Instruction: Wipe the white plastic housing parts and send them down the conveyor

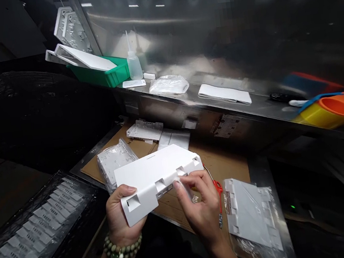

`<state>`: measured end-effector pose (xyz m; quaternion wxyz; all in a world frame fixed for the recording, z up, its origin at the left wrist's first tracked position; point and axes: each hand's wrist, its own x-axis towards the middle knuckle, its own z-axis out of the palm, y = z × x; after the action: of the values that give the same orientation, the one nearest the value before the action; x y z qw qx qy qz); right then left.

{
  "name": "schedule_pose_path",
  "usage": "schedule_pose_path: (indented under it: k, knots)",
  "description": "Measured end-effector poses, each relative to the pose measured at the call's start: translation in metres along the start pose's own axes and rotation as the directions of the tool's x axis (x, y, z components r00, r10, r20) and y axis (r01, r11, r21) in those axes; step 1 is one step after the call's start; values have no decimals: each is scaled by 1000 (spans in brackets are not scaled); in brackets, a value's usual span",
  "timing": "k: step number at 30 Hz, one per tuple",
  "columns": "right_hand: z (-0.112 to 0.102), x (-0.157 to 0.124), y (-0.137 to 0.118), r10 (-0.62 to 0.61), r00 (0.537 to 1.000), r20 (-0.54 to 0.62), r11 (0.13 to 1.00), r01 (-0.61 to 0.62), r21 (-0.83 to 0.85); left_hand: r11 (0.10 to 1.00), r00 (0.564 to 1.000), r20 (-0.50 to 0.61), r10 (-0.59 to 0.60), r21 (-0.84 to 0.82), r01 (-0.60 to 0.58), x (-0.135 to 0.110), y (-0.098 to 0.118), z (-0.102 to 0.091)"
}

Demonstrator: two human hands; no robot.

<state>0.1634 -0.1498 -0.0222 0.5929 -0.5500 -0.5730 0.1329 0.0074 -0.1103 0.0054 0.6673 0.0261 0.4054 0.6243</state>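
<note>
A white plastic device cover (154,164) with notches and port openings along its near edge is tilted up over the workbench. Its left end rests in my left hand (124,210), the thumb on top and the fingers underneath, closed on it. At the port edge, my right hand (199,201) has thumb and index finger pinched together, touching or very close to the cover. Whatever is between those fingertips is too small and covered to make out. Red-handled scissors or pliers (218,187) lie just right of my right hand, partly hidden.
Bagged white covers (251,211) lie on the right, with more white parts (113,163) behind on the cardboard (232,161). A tray of labelled pieces (36,229) sits left. The metal shelf holds a green bin (115,75), squeeze bottle (134,66) and tape rolls (329,109).
</note>
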Motion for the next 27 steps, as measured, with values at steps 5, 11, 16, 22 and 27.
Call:
schedule_pose_path:
  k: [5,11,16,22,27]
  knots:
    - [14,-8,-15,-62,992,110,997,58,45,1000,1000,22,-11,18,11,-1,-5,0]
    - [23,-11,-9,-74,994,82,997,73,21,1000,999,27,23,3,-24,-3,-10,1]
    - [26,-13,-8,-89,992,92,996,86,27,999,999,31,-14,-34,15,-1,-14,-1]
    - [12,-6,0,-13,1000,29,1000,12,6,999,999,12,-51,-11,51,2,-10,-3]
    - [-22,3,25,232,935,-267,971,-207,118,998,1000,3,-27,-54,27,5,6,-4]
